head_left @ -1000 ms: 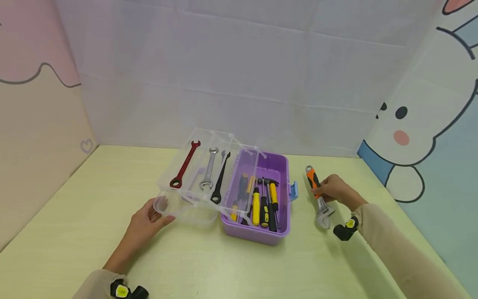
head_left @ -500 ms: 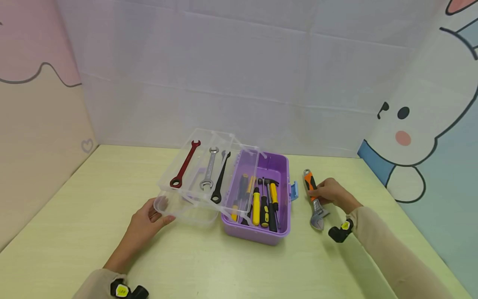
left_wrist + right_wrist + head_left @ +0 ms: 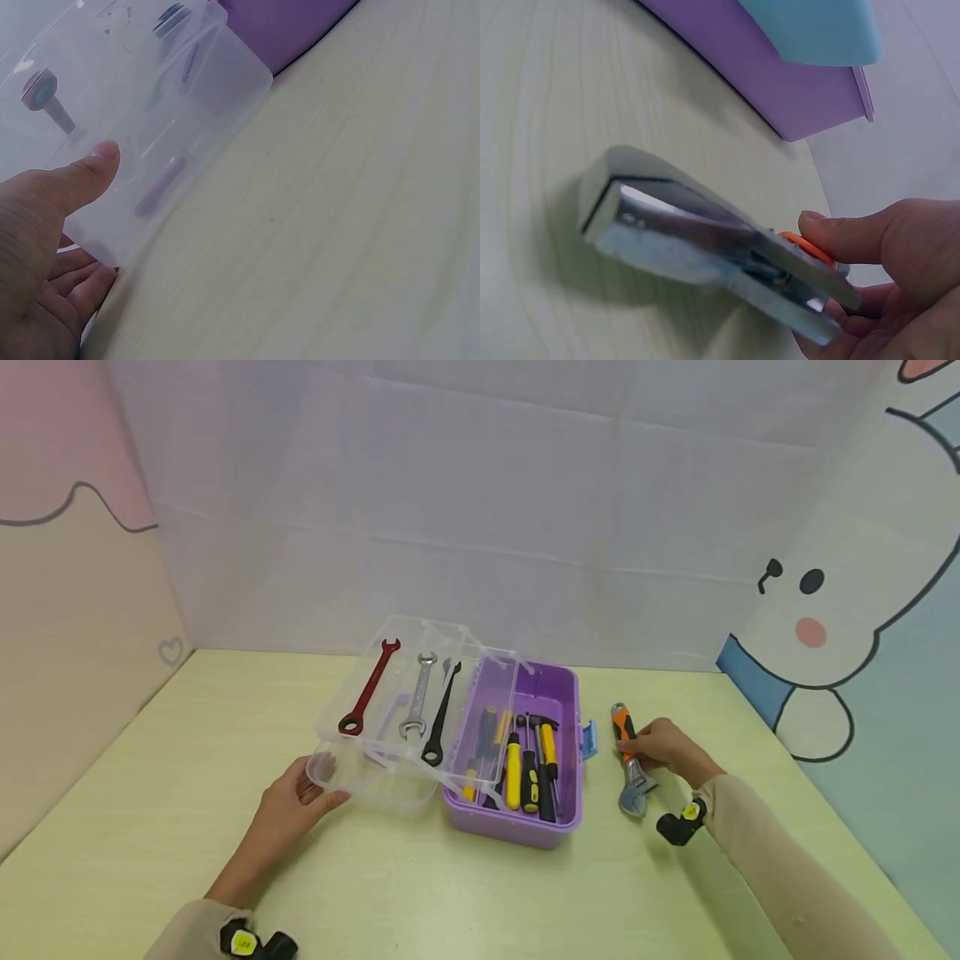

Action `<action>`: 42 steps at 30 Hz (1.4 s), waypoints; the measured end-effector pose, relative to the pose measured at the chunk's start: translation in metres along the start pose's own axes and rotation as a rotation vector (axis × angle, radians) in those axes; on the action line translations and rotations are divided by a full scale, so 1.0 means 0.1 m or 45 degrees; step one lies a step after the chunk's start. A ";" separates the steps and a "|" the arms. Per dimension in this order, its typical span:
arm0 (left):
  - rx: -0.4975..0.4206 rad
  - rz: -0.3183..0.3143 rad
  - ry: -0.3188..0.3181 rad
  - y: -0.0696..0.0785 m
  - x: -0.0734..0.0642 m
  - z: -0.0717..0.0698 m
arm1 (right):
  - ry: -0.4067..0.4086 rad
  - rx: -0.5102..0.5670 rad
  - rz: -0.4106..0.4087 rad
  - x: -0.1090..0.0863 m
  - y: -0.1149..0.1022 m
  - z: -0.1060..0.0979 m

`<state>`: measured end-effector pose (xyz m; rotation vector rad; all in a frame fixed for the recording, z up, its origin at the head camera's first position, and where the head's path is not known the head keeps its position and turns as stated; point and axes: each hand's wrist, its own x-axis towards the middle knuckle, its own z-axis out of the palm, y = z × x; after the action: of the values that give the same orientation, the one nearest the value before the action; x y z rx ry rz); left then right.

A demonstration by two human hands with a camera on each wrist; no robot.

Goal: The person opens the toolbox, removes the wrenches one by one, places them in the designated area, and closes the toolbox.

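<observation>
- adjustable wrench (image 3: 628, 760): orange-and-black handle, silver head, head lifted off the table, just right of the purple box
- clear tray (image 3: 390, 718): swung open left of the box, holding three wrenches

Left hand (image 3: 288, 810) fingers spread, thumb up; right hand (image 3: 663, 750) curled, apparently gripping.

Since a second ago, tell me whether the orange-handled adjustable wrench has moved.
Yes. The adjustable wrench, gripped by the right hand, has shifted left, closer to the purple toolbox and its blue latch.
</observation>
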<state>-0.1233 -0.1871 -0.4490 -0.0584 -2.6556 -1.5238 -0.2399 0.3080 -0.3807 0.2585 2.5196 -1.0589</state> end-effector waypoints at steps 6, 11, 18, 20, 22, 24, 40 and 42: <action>0.002 0.002 0.000 0.00 0.01 -0.01 | 0.013 -0.047 -0.012 -0.02 -0.01 -0.03; 0.012 0.000 0.001 0.00 0.02 -0.02 | 0.031 -0.087 -0.007 -0.01 0.01 -0.04; 0.021 -0.001 -0.007 0.00 0.03 -0.01 | 0.086 -0.081 0.048 -0.01 0.05 -0.04; 0.021 -0.003 -0.007 0.00 0.03 -0.02 | 0.095 -0.088 0.051 -0.01 0.05 -0.04; 0.021 -0.004 -0.007 0.00 0.02 -0.02 | 0.100 -0.101 0.047 -0.02 0.04 -0.04; 0.022 -0.008 -0.008 0.00 0.01 -0.02 | 0.104 -0.110 0.043 -0.03 0.02 -0.04; 0.011 0.000 -0.009 0.01 0.01 -0.03 | 0.116 -0.217 0.103 -0.04 -0.06 -0.05; 0.010 0.000 -0.011 0.01 0.01 -0.03 | 0.115 -0.223 0.100 -0.04 -0.07 -0.06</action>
<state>-0.1242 -0.1890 -0.4461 -0.0649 -2.6678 -1.5163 -0.2405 0.3073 -0.3711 0.3590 2.6393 -0.8077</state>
